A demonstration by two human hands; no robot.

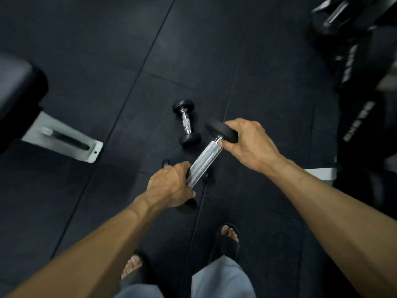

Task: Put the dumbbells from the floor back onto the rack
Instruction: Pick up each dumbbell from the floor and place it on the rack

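Left hand (171,186) hides near head of held dumbbell (204,162); right hand (247,143) covers part of far head. Rack (354,61) cut by right edge, blurred, lettering unreadable. Bench (19,100) cut by left edge, smeared

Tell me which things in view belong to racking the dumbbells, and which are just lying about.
Part of the job:
- large black-headed dumbbell with knurled chrome handle, gripped by the left hand and right hand
- small black-headed chrome-handled dumbbell on the floor
- dark rack with dumbbells, top right

Just lying about:
- black padded bench on a grey metal foot, left
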